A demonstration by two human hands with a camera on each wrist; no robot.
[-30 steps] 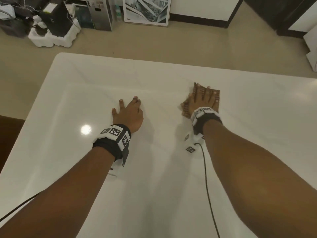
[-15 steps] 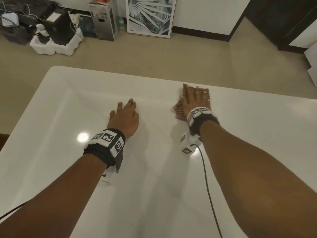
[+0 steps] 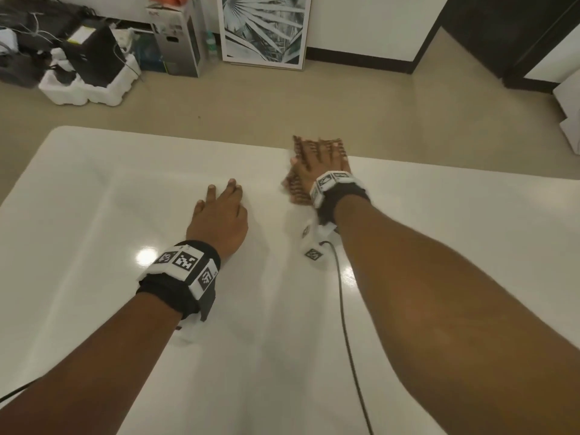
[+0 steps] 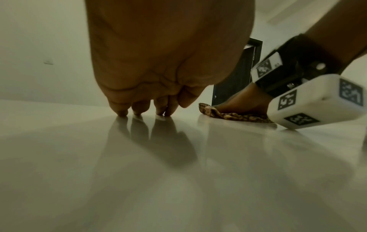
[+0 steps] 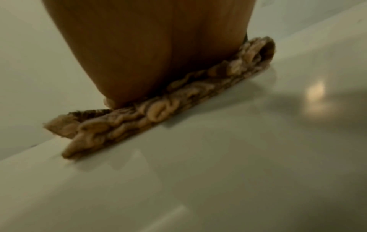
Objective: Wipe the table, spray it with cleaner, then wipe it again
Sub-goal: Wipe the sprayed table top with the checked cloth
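A glossy white table (image 3: 94,230) fills the head view. My right hand (image 3: 320,160) lies flat with straight fingers on a brown patterned cloth (image 3: 295,191), pressing it down at the table's far edge, where the cloth's front sticks out past the edge. In the right wrist view the cloth (image 5: 158,109) is squashed under my palm. My left hand (image 3: 219,215) rests on the bare table to the left of the cloth, its fingertips (image 4: 121,112) touching the surface. No spray bottle shows in any view.
Beyond the far edge is beige floor (image 3: 251,111) with a framed leaf picture (image 3: 265,29), a grey box (image 3: 179,36) and white foam packing (image 3: 91,86) with dark gear. A wrist cable (image 3: 345,324) trails over the table on the right.
My right hand has pushed the cloth away from me, up to the table's far edge. The left hand has kept its place on the table while the head view tilted up.
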